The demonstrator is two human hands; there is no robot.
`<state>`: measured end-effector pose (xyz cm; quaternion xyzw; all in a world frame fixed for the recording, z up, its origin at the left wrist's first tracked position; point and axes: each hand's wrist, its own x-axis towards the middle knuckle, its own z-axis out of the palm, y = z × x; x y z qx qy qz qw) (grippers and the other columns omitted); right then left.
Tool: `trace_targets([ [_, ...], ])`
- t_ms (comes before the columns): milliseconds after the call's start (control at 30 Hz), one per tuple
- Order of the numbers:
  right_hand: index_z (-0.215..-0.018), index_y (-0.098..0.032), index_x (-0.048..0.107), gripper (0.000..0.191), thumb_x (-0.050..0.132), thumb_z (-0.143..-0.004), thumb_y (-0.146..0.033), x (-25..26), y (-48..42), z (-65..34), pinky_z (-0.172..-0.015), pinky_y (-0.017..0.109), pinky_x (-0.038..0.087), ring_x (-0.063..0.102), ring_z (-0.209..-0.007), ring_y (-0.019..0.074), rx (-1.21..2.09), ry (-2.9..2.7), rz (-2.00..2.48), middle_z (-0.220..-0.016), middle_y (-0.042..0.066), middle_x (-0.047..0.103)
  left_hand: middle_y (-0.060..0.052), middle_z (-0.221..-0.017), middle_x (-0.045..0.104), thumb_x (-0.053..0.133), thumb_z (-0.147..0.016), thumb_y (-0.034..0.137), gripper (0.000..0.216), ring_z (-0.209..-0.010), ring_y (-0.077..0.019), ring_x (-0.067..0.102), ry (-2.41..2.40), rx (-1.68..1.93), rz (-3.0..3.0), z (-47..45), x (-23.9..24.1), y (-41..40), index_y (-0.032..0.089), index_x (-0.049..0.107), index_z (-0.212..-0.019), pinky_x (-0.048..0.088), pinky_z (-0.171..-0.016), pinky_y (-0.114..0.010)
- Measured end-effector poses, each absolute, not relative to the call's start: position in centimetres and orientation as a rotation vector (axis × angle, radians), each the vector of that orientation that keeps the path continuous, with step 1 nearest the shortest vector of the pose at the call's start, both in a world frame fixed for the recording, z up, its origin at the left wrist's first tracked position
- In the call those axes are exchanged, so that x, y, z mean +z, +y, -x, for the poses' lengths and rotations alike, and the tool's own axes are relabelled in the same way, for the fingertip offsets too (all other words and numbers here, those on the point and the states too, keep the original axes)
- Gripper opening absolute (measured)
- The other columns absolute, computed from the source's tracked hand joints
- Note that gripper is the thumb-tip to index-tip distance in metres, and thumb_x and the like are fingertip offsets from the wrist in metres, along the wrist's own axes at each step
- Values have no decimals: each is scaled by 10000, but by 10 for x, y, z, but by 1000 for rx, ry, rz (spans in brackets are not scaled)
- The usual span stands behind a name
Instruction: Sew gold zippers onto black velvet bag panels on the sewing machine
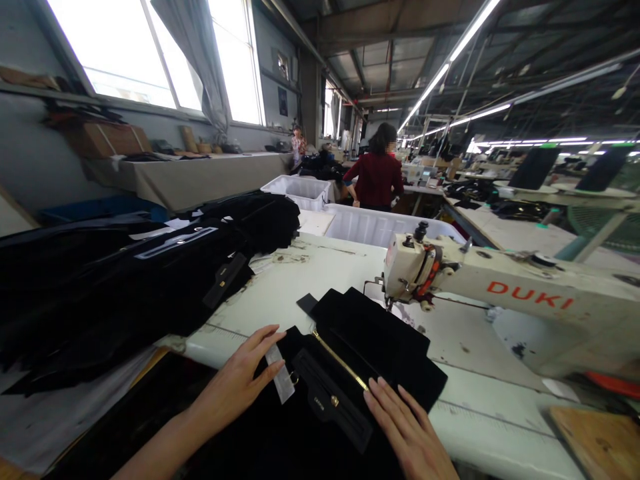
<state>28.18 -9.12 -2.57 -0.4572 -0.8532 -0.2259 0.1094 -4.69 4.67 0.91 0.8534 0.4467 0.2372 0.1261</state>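
Observation:
A black bag panel (pixel 373 340) lies on the sewing table's front edge, with a gold zipper (pixel 343 360) running across it. Below the zipper sits a dark patch (pixel 333 400) bearing small gold lettering and a gold stud. My left hand (pixel 250 367) rests at the panel's left end, fingers and thumb stretched apart over a pale strip (pixel 281 380) beside a small metal ring. Flat on the black material, my right hand (pixel 403 423) has its fingertips by the zipper's right end. The panel's near part hangs into dark shadow.
A sewing machine (pixel 480 273) stands just behind the panel at right. Black pieces are heaped (pixel 150 267) on the left. Beyond are white plastic bins (pixel 390 223) and a person in a dark red top (pixel 377 177). A wooden board (pixel 600 440) lies at front right.

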Motion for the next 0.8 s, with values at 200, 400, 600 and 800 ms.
trace_targets([
  [200, -1481, -92, 344, 815, 371, -670, -20, -24, -94, -279, -1025, 407, 451, 353, -1396, 222, -574, -2490, 1402, -1520, 76, 361, -58, -1379, 545, 459, -998, 325, 314, -1212, -244, 576, 1187, 732, -2603, 36, 17, 44, 272, 588, -1279, 482, -1030, -404],
  [400, -1471, -110, 371, 733, 370, -745, -15, -21, -95, -278, -1028, 396, 442, 369, -1387, 219, -574, -2479, 1389, -1510, 71, 380, -66, -1208, 658, 399, -1023, 212, 303, -1172, -219, 567, 839, 678, -2836, -3, 24, 62, 222, 628, -1221, 465, -1025, -383],
  [600, -1461, -112, 394, 648, 370, -815, -60, -15, -92, -280, -971, 374, 487, 464, -1322, 217, -569, -2470, 1317, -1443, 81, 478, -88, -1115, 672, 381, -1008, 103, 292, -1059, -216, 611, 552, 471, -3021, -46, 25, 79, 188, 635, -1124, 493, -921, -353],
  [800, -1430, -123, 438, 580, 389, -853, -124, -14, -91, -287, -965, 360, 481, 481, -1308, 204, -596, -2460, 1283, -1435, 65, 487, -21, -845, 616, 499, -966, 100, 163, -809, -175, 610, 562, 398, -3084, -47, 30, 91, 148, 598, -846, 510, -742, -318],
])
